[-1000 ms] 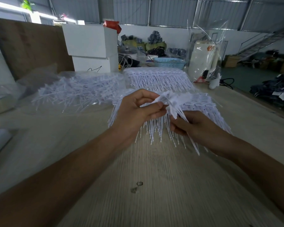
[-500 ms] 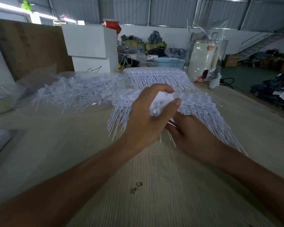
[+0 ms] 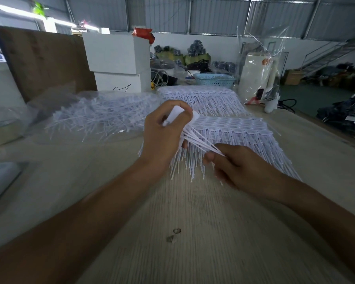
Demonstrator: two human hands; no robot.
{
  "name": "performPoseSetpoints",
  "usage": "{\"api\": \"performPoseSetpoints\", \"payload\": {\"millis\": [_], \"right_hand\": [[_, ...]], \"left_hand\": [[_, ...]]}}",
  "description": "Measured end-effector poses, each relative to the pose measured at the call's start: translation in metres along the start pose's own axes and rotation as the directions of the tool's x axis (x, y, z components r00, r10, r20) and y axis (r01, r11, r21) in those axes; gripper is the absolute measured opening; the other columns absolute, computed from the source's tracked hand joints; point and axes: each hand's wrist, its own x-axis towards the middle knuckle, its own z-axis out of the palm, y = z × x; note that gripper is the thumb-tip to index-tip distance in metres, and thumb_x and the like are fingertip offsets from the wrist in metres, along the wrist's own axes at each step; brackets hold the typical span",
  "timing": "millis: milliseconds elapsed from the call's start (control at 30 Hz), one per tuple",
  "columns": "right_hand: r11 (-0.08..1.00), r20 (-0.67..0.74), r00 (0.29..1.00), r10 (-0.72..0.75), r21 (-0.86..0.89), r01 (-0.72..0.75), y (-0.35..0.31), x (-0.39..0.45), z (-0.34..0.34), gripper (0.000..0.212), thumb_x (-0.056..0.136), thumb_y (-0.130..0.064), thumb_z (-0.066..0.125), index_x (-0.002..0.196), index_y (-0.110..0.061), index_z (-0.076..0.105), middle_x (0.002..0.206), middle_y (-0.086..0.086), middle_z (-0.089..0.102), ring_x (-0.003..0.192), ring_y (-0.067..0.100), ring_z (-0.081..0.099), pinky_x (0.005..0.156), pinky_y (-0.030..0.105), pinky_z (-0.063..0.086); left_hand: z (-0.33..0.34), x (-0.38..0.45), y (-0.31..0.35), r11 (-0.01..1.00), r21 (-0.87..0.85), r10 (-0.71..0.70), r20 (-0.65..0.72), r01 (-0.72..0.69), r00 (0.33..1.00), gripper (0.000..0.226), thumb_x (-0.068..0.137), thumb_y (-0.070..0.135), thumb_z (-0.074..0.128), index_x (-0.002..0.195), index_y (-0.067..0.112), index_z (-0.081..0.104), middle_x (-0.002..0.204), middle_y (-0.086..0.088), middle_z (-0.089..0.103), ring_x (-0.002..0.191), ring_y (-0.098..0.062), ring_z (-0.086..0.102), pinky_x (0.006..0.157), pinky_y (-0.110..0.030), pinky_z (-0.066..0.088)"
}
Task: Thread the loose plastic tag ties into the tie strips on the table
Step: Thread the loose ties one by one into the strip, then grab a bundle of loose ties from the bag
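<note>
My left hand (image 3: pixel 165 134) grips the flat heads of a small bunch of white tag ties (image 3: pixel 197 138). Their thin tails fan down to the right, where my right hand (image 3: pixel 236 167) pinches them between thumb and fingers. Both hands hover over the near tie strip (image 3: pixel 234 128), a wide white row of joined heads with tails hanging toward me on the wooden table (image 3: pixel 193 232). A second tie strip (image 3: pixel 203 99) lies behind it. Loose tag ties (image 3: pixel 99 117) are heaped on clear plastic at the left.
Two stacked white boxes (image 3: pixel 117 62) and a brown board (image 3: pixel 45 60) stand behind the loose heap. A blue basket (image 3: pixel 214 79) and a white appliance in clear wrap (image 3: pixel 258 76) sit at the back right. The table's right edge drops to a green floor.
My left hand has turned and lifted slightly with the bunched heads. My right hand has slid down to the right, drawing the tails out into a taut fan.
</note>
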Motion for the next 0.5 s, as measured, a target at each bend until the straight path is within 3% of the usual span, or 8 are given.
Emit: {"api": "performPoseSetpoints", "payload": {"millis": [133,300,367,433,500], "right_hand": [[0.997,-0.073,0.997,-0.034,-0.074,0.029,0.001,0.002,0.001,0.028,0.103,-0.032,0.047,0.084,-0.019,0.063,0.057,-0.007,0.049,0.051,0.005,0.049,0.053,0.018,0.034],[0.997,-0.106,0.992,-0.073,0.001,0.074,-0.004,0.003,0.002,0.037,0.096,-0.045,0.038,0.094,-0.021,0.066,0.066,0.005,0.053,0.054,0.009,0.047,0.056,0.026,0.038],[0.995,-0.138,0.986,-0.088,-0.065,0.08,-0.002,0.003,0.003,0.039,0.096,-0.046,0.034,0.096,-0.022,0.065,0.062,0.0,0.052,0.053,0.012,0.048,0.055,0.031,0.039],[0.981,-0.157,0.98,-0.126,-0.165,0.1,0.001,0.002,0.005,0.042,0.096,-0.048,0.029,0.094,-0.022,0.063,0.056,-0.006,0.048,0.051,0.013,0.049,0.051,0.026,0.034],[0.969,-0.167,0.972,-0.164,-0.21,0.127,0.004,0.0,0.006,0.045,0.095,-0.047,0.026,0.091,-0.019,0.061,0.052,-0.008,0.046,0.053,0.01,0.052,0.048,0.019,0.031]], "left_hand": [[-0.002,0.002,-0.003,1.0,0.008,-0.029,-0.035,0.03,0.999,0.007,0.091,0.007,0.064,0.092,0.001,0.067,0.083,-0.012,0.066,0.057,-0.025,0.06,0.044,-0.028,0.046],[-0.009,0.007,-0.004,0.999,-0.005,-0.04,-0.054,0.04,0.998,0.008,0.091,0.011,0.066,0.094,0.004,0.069,0.083,-0.009,0.068,0.06,-0.019,0.063,0.046,-0.027,0.047],[-0.011,0.007,-0.005,0.998,0.004,-0.068,-0.05,0.068,0.996,0.009,0.092,0.013,0.067,0.097,0.007,0.071,0.086,-0.008,0.07,0.063,-0.018,0.064,0.048,-0.026,0.049],[-0.012,0.007,-0.007,0.995,0.011,-0.095,0.005,0.095,0.995,0.011,0.094,0.016,0.066,0.102,0.012,0.072,0.089,-0.004,0.072,0.066,-0.017,0.065,0.051,-0.027,0.051],[-0.016,0.011,-0.009,0.991,0.056,-0.123,0.103,0.118,0.987,0.02,0.096,0.033,0.061,0.112,0.025,0.07,0.102,0.012,0.071,0.081,-0.009,0.068,0.064,-0.027,0.054]]}}
